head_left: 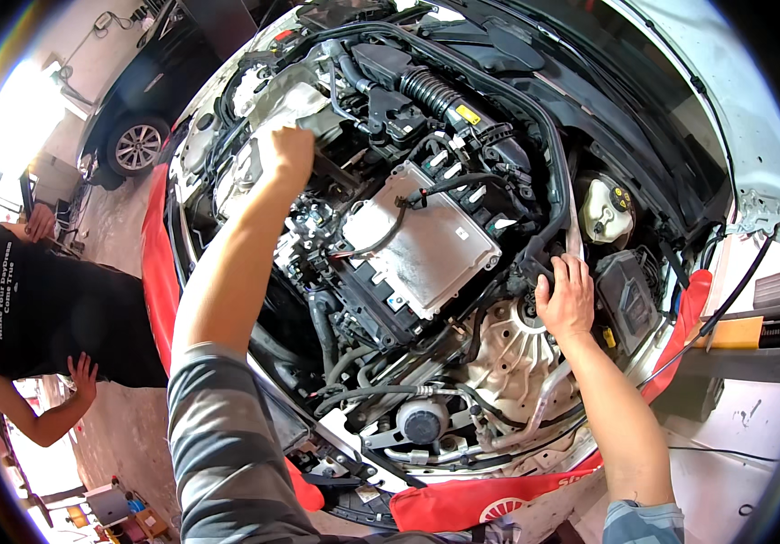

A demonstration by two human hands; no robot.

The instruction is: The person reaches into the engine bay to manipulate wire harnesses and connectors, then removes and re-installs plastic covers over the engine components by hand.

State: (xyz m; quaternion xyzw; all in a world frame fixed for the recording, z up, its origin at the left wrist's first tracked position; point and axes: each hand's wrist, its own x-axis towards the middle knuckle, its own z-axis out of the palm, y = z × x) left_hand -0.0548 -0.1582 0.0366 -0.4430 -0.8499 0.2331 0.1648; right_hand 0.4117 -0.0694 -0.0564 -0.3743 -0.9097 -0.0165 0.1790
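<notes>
Right fingers (574, 266) rest at black trim (530, 265); left hand (286, 154) curled, hold unclear.

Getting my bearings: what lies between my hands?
The head view shows mainly a flat silver metal cover and black cables between your left hand and right hand.

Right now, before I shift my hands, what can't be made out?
All in the head view:
- Left hand: its fingertips and anything they grip, hidden by the curled fist.
- Right hand: the surface under its palm, covered by the hand itself.
- Silver box: whatever lies beneath, blocked by its flat top.
- Person in black shirt: head, cut off by the dark left rim.
</notes>
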